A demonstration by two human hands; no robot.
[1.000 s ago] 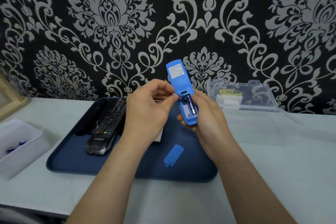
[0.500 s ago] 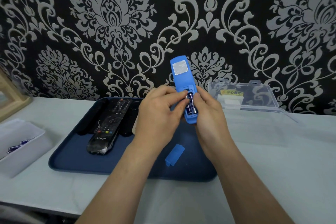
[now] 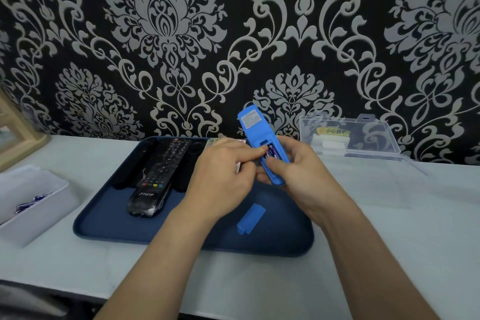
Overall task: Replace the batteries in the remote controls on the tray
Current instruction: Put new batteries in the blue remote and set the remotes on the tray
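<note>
The right hand holds the blue remote from below, with fingers wrapped round it and the thumb on top. The remote is in the air over the back of the tray, back side up, with its top end pointing up at the wall. Its battery slot is open and purple batteries sit inside.

The left hand is just beside it. Its pointer finger touches the batteries in the slot and the other fingers are bent. I cannot tell if it pinches a battery or only presses.

The blue cover lies flat on the tray, below the hands. A black remote in clear wrap lies on the left part of the tray, with more dark remotes beside it. The left hand hides part of a light remote behind it.

The tray sits on the pale desk, near the front edge. A white box with purple batteries stands left of the tray. A clear plastic box stands open at the back right. The desk in front of it is bare.

The black remote says "THTF". The clear box has a yellow label that is too small to read. The blue remote has a grey sticker that is too blurry to read.
</note>
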